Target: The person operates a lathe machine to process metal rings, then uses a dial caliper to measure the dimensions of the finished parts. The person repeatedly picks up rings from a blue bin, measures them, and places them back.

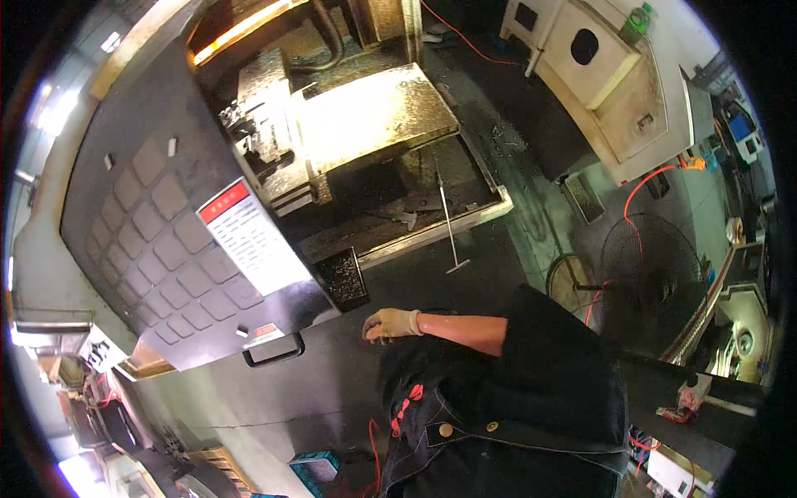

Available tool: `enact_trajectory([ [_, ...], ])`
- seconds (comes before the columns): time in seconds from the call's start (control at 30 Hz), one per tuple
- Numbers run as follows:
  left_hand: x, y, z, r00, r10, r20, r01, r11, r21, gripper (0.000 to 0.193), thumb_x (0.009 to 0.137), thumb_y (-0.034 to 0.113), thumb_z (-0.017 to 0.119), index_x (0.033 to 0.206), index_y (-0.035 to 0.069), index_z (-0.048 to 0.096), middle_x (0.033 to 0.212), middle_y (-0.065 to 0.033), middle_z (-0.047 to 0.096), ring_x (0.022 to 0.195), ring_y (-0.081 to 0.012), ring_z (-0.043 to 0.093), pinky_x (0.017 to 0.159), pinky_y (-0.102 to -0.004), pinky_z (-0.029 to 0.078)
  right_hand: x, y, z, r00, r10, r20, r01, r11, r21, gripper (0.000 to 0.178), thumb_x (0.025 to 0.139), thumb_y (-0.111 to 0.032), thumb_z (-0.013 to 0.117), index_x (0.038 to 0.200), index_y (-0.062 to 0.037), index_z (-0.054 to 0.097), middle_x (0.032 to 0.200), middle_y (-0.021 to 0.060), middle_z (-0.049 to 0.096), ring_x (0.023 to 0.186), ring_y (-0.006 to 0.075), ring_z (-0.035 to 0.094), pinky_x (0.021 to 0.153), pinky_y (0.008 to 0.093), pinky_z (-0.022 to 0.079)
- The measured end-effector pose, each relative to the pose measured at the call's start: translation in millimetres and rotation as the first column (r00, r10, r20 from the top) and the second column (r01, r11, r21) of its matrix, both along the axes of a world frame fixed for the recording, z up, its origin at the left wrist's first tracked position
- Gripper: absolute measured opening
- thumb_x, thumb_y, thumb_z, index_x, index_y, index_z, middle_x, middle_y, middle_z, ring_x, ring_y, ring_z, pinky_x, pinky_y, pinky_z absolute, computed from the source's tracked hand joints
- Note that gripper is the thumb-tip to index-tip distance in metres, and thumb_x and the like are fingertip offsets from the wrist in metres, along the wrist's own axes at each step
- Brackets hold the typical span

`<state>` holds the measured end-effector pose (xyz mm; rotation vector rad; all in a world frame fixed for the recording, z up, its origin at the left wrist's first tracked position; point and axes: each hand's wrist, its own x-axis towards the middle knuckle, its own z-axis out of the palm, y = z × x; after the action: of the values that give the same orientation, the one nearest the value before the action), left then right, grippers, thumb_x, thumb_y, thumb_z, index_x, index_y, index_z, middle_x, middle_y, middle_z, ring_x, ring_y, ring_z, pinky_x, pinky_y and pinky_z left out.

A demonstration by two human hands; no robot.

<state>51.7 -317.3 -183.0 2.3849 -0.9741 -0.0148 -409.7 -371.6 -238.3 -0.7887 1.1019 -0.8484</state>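
My right hand (392, 325), in a pale glove, hangs in front of the machine with its forearm reaching in from the right. Its fingers are loosely curled and apart, with nothing seen in them. Nearest to it is a dark tray of metal chips (340, 278) at the corner of a large grey sliding door (158, 241). The door's black handle (274, 352) is to the left of the hand. Beyond, a thin T-ended rod (449, 217) leans against the machine's front ledge (440, 226). My left hand is out of view.
Inside the machine, a brightly lit, chip-strewn table (378, 112) sits beside a metal fixture (270, 124). On the right stand a round fan (652, 261) and a pale machine housing (614, 100) with a green bottle (637, 23). A blue crate (314, 473) lies on the floor.
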Motion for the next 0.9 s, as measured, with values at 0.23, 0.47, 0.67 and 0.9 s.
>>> enact_trajectory([
  [0.23,-8.0,-14.4,-1.7,0.996,-0.091,0.008,0.091,0.996,0.014,0.042,0.071,0.021,0.061,0.103,-0.003,0.051,0.094,-0.0228,0.06,0.087,-0.0372,0.059,0.08,-0.0462,0.045,-50.7,10.2,61.9,0.802,-0.597,0.035,0.597,0.795,-0.108,0.036,0.085,-0.023,0.06,0.116,-0.005,0.057,0.079,0.0024,0.062,0.067,0.0094,0.057,0.058,0.0261,0.048],
  [0.47,-3.8,-21.3,0.4,0.99,-0.138,0.012,0.138,0.99,0.009,0.042,0.072,0.021,0.061,0.104,-0.003,0.051,0.095,-0.0223,0.06,0.088,-0.0367,0.058,0.081,-0.0462,0.045,-29.0,-22.8,82.4,0.833,-0.47,-0.291,0.304,0.829,-0.469,0.051,0.077,-0.032,0.061,0.12,-0.0051,0.056,0.095,0.0181,0.066,0.078,0.0256,0.065,0.076,0.0341,0.05],
  [0.67,-1.8,-19.4,-4.6,0.99,-0.139,0.025,0.139,0.99,0.034,0.042,0.072,0.022,0.061,0.104,-0.003,0.05,0.096,-0.0219,0.059,0.088,-0.0362,0.058,0.082,-0.0462,0.044,-25.6,-28.6,91.2,0.882,-0.376,-0.283,0.278,0.902,-0.33,0.046,0.077,-0.027,0.059,0.118,-0.005,0.058,0.096,0.0152,0.067,0.085,0.0208,0.065,0.079,0.0308,0.049],
  [0.9,-1.4,-25.7,-9.7,0.986,-0.165,0.024,0.164,0.986,0.044,0.042,0.073,0.022,0.061,0.105,-0.003,0.05,0.096,-0.0214,0.059,0.089,-0.0357,0.057,0.083,-0.0461,0.044,-2.4,-58.8,90.9,0.866,-0.392,-0.312,0.248,0.876,-0.413,0.045,0.076,-0.025,0.058,0.116,-0.0044,0.058,0.091,0.0137,0.067,0.078,0.0195,0.065,0.072,0.031,0.049],
])
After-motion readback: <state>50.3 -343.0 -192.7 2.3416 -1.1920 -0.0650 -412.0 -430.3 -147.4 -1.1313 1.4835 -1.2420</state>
